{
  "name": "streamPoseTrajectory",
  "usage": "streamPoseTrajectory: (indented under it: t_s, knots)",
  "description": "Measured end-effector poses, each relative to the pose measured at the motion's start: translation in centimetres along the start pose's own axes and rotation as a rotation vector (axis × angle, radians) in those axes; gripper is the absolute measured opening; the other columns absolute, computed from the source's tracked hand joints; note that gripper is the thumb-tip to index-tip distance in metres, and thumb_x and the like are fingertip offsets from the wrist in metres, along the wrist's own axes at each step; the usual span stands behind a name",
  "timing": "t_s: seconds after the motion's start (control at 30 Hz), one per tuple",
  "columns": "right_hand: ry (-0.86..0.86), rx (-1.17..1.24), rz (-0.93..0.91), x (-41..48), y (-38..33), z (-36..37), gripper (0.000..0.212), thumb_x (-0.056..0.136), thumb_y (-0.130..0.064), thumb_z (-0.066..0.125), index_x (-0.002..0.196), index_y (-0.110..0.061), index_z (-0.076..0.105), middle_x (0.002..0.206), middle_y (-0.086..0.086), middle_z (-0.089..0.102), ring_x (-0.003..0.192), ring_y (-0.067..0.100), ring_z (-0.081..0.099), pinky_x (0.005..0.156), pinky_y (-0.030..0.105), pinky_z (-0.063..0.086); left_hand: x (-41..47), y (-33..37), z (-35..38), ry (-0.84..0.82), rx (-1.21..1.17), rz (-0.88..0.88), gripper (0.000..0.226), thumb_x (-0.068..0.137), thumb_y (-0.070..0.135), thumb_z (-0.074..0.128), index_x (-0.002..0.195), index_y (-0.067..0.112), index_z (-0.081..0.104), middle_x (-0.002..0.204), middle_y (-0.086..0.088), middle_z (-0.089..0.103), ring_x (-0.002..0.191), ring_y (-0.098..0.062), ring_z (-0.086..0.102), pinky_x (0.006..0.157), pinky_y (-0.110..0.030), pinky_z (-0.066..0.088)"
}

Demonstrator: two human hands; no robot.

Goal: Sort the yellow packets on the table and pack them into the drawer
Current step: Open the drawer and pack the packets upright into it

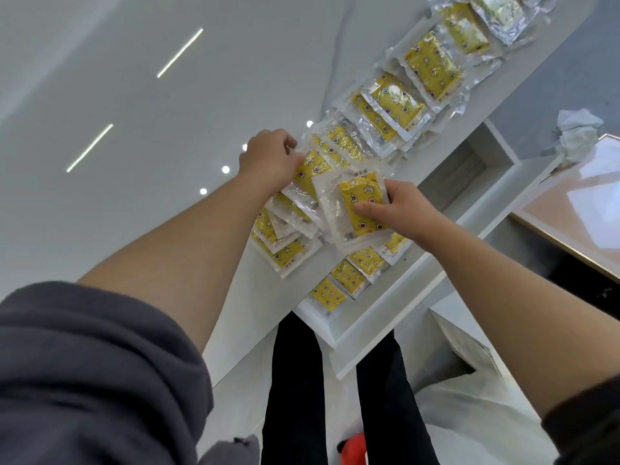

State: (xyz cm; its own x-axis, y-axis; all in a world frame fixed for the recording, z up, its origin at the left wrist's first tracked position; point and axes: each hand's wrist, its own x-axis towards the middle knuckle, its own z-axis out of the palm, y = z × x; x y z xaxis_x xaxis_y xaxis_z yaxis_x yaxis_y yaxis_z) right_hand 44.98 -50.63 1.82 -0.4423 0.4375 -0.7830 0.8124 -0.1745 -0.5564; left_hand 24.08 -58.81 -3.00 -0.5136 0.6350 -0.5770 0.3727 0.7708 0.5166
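Two hands reach over the white table [161,209]: the left hand [268,159] pinches a yellow packet [312,170], the right hand [404,209] grips a second packet [357,199].

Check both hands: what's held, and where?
Right hand pinches a yellow packet at its side edge, thumb on its face. Left hand grips a second packet by its clear corner.

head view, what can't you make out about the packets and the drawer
- Overlapped packets, head view: their count is hidden, since the held packet and the left hand cover part of them.
- Packet print, head view: too small and blurred to read.
- Far packets, head view: cut off by the top edge.
- Drawer, head view: its far end is hidden by the right hand.
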Motion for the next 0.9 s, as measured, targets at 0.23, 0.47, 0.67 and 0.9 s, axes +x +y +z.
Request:
streamPoseTrajectory:
  t_s: [0.23, 0.47, 0.67, 0.9]
  knots:
    - [0.000, 0.032, 0.006, 0.6, 0.6, -1.0, 0.027, 0.084, -0.032, 0.073, 0.107, -0.017, 0.069, 0.098, -0.002, 0.074, 0.090, 0.016, 0.072, 0.089, 0.041, 0.057, -0.2, 1.3, 0.1, 0.122, -0.057, -0.013, 0.009, 0.086, 0.027, 0.066, 0.083, 0.023, 0.058, 0.080, 0.014, 0.057, 0.085, -0.014, 0.057, 0.087, -0.036, 0.048]
    - [-0.182, 0.094, 0.065, -0.3, 1.6, -5.2, 0.020, 0.081, -0.030, 0.072, 0.099, -0.023, 0.068, 0.094, -0.005, 0.075, 0.086, 0.012, 0.073, 0.080, 0.029, 0.059, -4.6, 2.3, -1.0, 0.126, -0.355, 0.056, 0.011, 0.092, 0.020, 0.061, 0.087, 0.014, 0.054, 0.069, 0.006, 0.054, 0.060, -0.006, 0.047, 0.056, -0.011, 0.042]
    - [-0.364, -0.048, 0.266, 0.5, 5.9, -12.2, 0.028, 0.081, -0.018, 0.071, 0.107, -0.011, 0.067, 0.103, 0.007, 0.074, 0.096, 0.026, 0.071, 0.090, 0.041, 0.056, -7.9, 6.4, 2.4, 0.045, -0.405, 0.108, 0.010, 0.092, 0.017, 0.061, 0.086, 0.014, 0.053, 0.067, 0.003, 0.055, 0.059, -0.005, 0.046, 0.061, -0.022, 0.044]
    - [-0.179, -0.206, 0.294, 4.8, 12.2, -20.1, 0.020, 0.083, -0.020, 0.074, 0.101, -0.013, 0.067, 0.102, 0.009, 0.072, 0.089, 0.025, 0.071, 0.086, 0.041, 0.056, -9.3, 12.3, 13.7, -0.004, -0.286, 0.113, 0.011, 0.095, 0.017, 0.056, 0.085, 0.017, 0.052, 0.067, 0.005, 0.054, 0.058, -0.010, 0.047, 0.059, -0.031, 0.043]
